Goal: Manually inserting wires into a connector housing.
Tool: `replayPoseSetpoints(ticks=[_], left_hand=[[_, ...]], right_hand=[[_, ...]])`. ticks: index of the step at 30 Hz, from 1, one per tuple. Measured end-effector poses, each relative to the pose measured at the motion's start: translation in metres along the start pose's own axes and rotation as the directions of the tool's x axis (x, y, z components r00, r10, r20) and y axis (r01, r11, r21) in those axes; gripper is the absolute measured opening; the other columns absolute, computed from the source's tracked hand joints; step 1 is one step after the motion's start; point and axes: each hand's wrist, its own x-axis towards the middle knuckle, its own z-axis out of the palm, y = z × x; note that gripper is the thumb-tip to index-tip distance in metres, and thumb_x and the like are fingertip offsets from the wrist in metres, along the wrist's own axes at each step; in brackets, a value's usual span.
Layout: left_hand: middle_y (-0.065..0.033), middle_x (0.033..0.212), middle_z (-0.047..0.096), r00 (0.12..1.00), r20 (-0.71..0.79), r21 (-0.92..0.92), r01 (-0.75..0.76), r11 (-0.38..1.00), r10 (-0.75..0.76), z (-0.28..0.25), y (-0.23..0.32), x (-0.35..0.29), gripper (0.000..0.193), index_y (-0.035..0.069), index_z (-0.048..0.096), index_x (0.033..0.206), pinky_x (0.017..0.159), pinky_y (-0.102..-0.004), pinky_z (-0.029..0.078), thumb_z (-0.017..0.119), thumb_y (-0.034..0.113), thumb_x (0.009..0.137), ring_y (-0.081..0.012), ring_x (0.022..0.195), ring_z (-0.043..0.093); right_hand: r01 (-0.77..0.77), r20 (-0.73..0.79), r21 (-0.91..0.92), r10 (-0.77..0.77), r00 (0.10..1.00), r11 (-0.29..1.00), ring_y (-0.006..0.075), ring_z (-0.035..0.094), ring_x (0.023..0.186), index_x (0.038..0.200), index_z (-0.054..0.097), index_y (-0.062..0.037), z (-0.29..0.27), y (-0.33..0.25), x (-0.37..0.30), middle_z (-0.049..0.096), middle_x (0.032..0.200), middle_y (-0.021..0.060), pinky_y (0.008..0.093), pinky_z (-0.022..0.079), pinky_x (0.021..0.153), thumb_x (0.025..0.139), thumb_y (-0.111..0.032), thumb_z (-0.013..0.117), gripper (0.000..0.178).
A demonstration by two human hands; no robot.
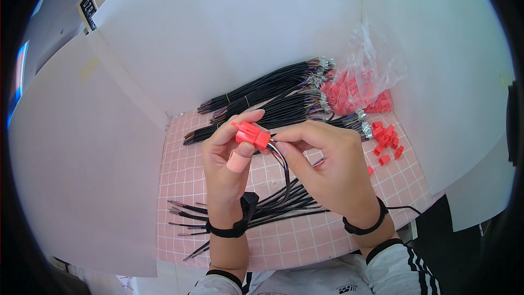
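Observation:
My left hand (218, 150) is closed round a red plastic connector housing (254, 136), held above the middle of the table. A pale pink finger cot (238, 161) covers its thumb. Several thin coloured wires (277, 152) run into the housing's right end and come out of a black cable (287, 179) that curves down. There my right hand (330, 166) pinches a wire between thumb and forefinger, close against the housing. The wire's tip is hidden. Below the hands lie loose black cables (273, 207) with stripped ends at the left; my wrists partly cover them.
Bundles of black cables (267, 83) with metal terminals lie at the back. Beside them stands a clear bag (365, 74) of red housings. Loose red housings (386, 137) lie at the right of the pink checked tablecloth (305, 235). White panels (234, 27) enclose the table.

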Motion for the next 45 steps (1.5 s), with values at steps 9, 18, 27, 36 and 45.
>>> replayPoseSetpoints(ticks=[9, 18, 27, 36, 45], left_hand=[[-0.0187, 0.111, 0.052, 1.0, -0.018, 0.023, -0.008, 1.0, 0.008, 0.002, -0.001, 0.0, 0.037, -0.008, 0.053, 0.107, 0.068, -0.0286, 0.049, 0.063, 0.013, 0.078, -0.0167, 0.08, 0.057], [-0.0105, 0.094, 0.054, 1.0, -0.005, 0.186, -0.023, 0.982, 0.024, 0.012, 0.013, -0.001, 0.037, -0.009, 0.052, 0.108, 0.066, -0.0253, 0.047, 0.061, 0.011, 0.078, -0.0139, 0.076, 0.056], [-0.0093, 0.089, 0.055, 0.998, -0.06, 0.119, 0.006, 0.993, 0.001, 0.007, 0.017, 0.001, 0.04, -0.011, 0.05, 0.11, 0.065, -0.024, 0.046, 0.061, 0.009, 0.078, -0.0121, 0.074, 0.055], [-0.01, 0.092, 0.055, 0.998, -0.068, 0.117, 0.011, 0.993, -0.003, 0.008, 0.016, 0.002, 0.037, -0.01, 0.052, 0.109, 0.067, -0.0227, 0.046, 0.061, 0.008, 0.078, -0.0118, 0.075, 0.055], [-0.0121, 0.1, 0.055, 1.0, 0.004, 0.227, 0.023, 0.974, -0.024, 0.006, 0.018, 0.003, 0.028, -0.008, 0.055, 0.103, 0.07, -0.0242, 0.048, 0.059, 0.003, 0.077, -0.0133, 0.08, 0.056]], right_hand=[[0.043, -0.008, -0.173, -0.045, 0.999, 0.984, 0.0155, 0.056, 0.057, 0.083, 0.059, 0.0006, 0.003, 0.002, -0.001, 0.058, 0.069, 0.0092, 0.0243, 0.042, 0.051, 0.074, 0.005, 0.057, 0.011], [0.086, -0.082, -0.156, -0.1, 0.992, 0.984, 0.0254, 0.051, 0.058, 0.077, 0.054, -0.0013, 0.012, 0.002, -0.002, 0.05, 0.064, 0.01, 0.0321, 0.039, 0.051, 0.074, 0.001, 0.056, 0.004], [-0.086, 0.018, 0.164, 0.084, 0.996, 0.983, 0.0166, 0.061, 0.058, 0.084, 0.06, 0.0026, 0.011, 0.006, 0.002, 0.062, 0.071, 0.0115, 0.0238, 0.046, 0.053, 0.077, -0.001, 0.058, 0.009], [-0.03, -0.019, 0.024, 0.031, 0.999, 0.999, 0.0181, 0.058, 0.056, 0.081, 0.059, 0.0006, 0.013, 0.007, 0.0, 0.06, 0.067, 0.0104, 0.0245, 0.044, 0.05, 0.076, -0.002, 0.058, 0.006], [0.037, -0.073, -0.064, -0.042, 0.996, 0.997, 0.0189, 0.054, 0.052, 0.079, 0.057, -0.0011, 0.018, 0.007, -0.001, 0.055, 0.062, 0.0087, 0.0257, 0.041, 0.048, 0.076, 0.0, 0.057, 0.003]])
